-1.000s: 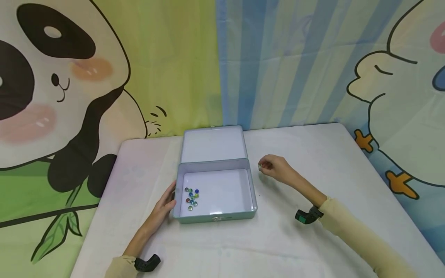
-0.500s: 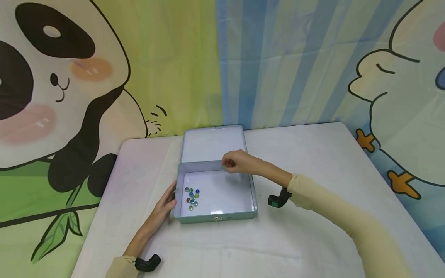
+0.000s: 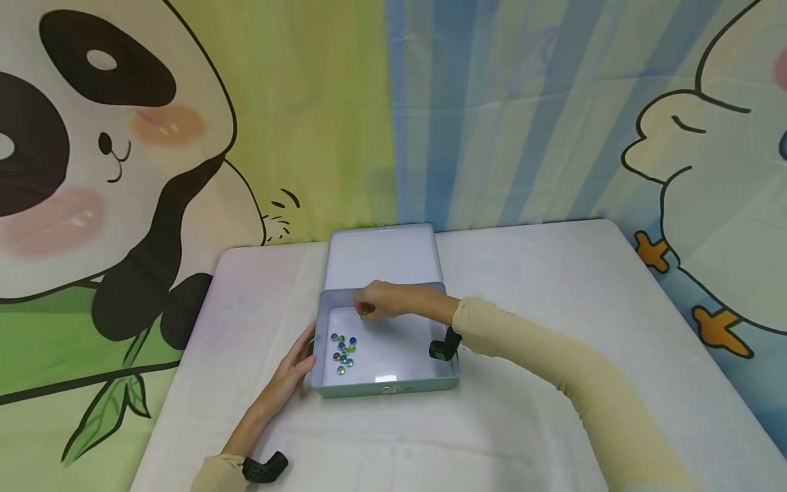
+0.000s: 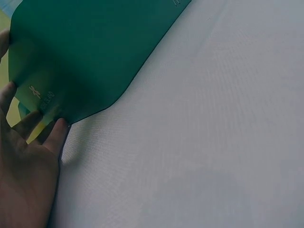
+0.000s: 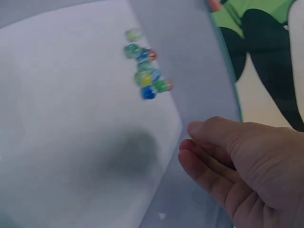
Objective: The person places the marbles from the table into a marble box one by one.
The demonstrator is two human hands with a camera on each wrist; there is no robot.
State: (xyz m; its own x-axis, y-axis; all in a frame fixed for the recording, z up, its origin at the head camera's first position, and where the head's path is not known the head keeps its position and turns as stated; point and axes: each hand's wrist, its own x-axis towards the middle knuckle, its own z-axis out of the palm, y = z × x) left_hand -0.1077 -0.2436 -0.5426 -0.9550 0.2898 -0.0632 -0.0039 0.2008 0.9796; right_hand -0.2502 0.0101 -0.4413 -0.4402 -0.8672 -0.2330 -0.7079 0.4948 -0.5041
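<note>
A pale green tin box stands on the table with its lid folded back. Several coloured glass marbles lie clustered at the left of its floor; the right wrist view shows these marbles close up. My right hand is above the inside of the box, behind the cluster, pinching a small greenish marble. In the right wrist view my right hand's thumb and fingers mostly hide it. My left hand rests against the box's left side, its fingertips touching the green wall.
A white cloth covers the table. A curtain with cartoon animals hangs right behind the table. The box's raised walls surround the marbles, and a black wrist camera hangs over the right side of the box.
My right hand has come left from the table beside the box to above its inside, carrying the marble. The left hand has stayed at the box's side.
</note>
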